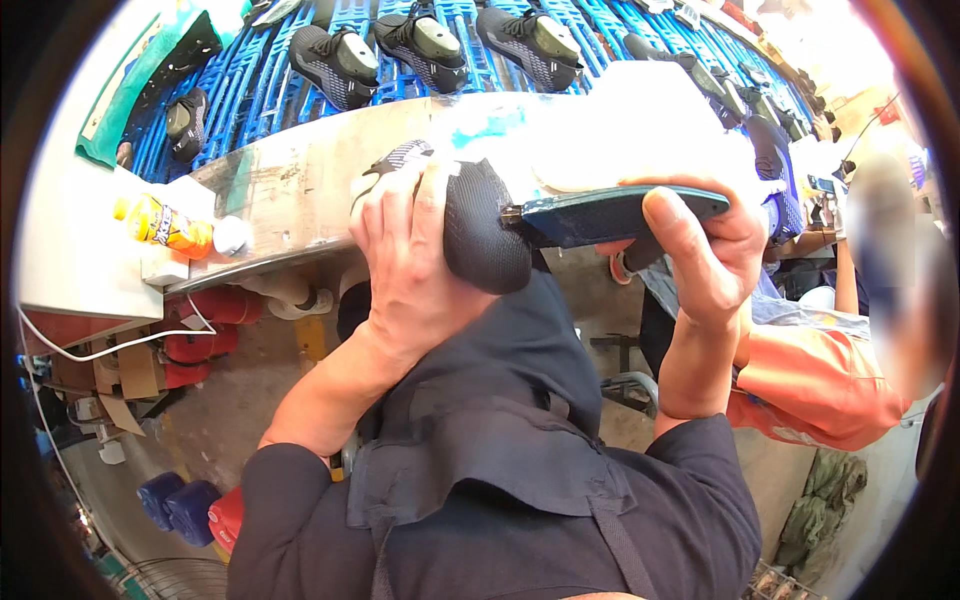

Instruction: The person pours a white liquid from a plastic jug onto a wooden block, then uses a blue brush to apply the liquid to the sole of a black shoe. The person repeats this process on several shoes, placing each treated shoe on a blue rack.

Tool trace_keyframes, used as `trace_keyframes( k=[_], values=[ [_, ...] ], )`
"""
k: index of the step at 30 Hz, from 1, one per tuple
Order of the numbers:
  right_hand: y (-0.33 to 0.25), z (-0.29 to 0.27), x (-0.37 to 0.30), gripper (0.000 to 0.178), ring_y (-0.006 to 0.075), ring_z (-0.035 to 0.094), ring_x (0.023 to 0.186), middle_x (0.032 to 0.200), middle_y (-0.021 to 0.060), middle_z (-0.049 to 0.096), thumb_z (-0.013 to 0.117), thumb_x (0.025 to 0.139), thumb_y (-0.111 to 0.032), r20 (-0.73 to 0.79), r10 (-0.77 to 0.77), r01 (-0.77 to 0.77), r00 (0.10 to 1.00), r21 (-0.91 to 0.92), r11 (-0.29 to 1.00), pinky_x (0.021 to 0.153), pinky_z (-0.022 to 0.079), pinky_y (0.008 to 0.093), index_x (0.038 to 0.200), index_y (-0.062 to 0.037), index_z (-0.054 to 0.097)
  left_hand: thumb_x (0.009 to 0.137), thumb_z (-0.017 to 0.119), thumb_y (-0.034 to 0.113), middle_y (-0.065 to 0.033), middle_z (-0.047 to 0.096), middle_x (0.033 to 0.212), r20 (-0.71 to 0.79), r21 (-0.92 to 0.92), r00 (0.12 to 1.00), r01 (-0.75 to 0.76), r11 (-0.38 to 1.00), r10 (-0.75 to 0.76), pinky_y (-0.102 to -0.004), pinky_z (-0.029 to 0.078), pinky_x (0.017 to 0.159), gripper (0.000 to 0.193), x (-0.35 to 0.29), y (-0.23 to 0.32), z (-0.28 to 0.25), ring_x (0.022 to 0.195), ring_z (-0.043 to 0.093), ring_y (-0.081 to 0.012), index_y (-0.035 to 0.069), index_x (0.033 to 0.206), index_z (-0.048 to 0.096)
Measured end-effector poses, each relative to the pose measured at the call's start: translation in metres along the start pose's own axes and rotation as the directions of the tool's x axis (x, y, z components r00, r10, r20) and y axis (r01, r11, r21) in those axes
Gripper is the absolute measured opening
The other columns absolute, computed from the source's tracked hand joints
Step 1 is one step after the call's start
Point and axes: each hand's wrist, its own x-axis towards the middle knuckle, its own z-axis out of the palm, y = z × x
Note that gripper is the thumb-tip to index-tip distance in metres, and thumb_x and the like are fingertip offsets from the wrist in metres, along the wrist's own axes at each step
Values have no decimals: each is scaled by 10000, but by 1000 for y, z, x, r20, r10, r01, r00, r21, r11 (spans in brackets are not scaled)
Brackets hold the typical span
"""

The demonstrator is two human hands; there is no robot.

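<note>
Left hand (405,245) gripping black shoe (487,235), right hand (712,245) holding dark flat tool (600,218), blue racks (252,75)

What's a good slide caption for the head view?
Black shoe in left hand, flat green tool in right hand.

And here comes the light (850,40), blazing in at the upper right, bleaching the middle of the pale tabletop (300,165)! Beyond it, blue slatted racks (235,100) stretch away in rows. Over left, a white side table (70,265) with cardboard (137,370) beneath; down below, the grey-brown floor (215,405) sits dimmer.
</note>
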Motion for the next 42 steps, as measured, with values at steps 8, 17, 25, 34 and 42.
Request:
trace_keyframes(
  k=[8,17,25,34,42],
  values=[
    [-29,2,9,205,214,806,861,1013,171,817,771,1011,-9,46,-197,198,979,-411,890,737,641,302,1195,84,764,579,1016,364,-218,561,1447,76,12,995,63,998,-64,-547,330,1198,1280,20,3,-2,1352,516,-423,0,1649,415],
    [-16,17,50,252,303,821,895,1046,235,796,724,1056,-49,140,-359,381,923,-462,801,820,653,349,1228,135,732,570,1006,304,-195,623,1422,79,-106,980,192,976,-184,-539,296,1243,1300,66,-28,-10,1369,533,-419,40,1685,392],
    [19,28,96,293,382,808,999,1159,287,758,713,1060,-30,238,-480,534,845,-439,723,896,673,423,1304,132,697,610,989,388,-183,714,1303,300,-392,888,449,803,-349,-468,450,1169,1066,110,-64,-23,1284,650,-388,39,1526,569],
    [60,31,123,355,388,805,1107,1200,286,795,827,909,16,205,-535,572,820,-334,749,967,643,431,1254,82,772,711,1023,317,-69,773,1128,476,-551,819,562,617,-321,-320,577,963,808,136,-84,-37,1030,720,-163,35,1381,671],
    [105,30,123,472,395,736,1286,1377,303,731,870,853,52,239,-520,566,820,-197,801,1076,598,428,1312,63,764,690,1048,260,-56,765,1133,636,-524,739,626,578,-224,-303,580,961,835,152,-108,-47,1024,711,-141,18,1391,665]
  ],
)
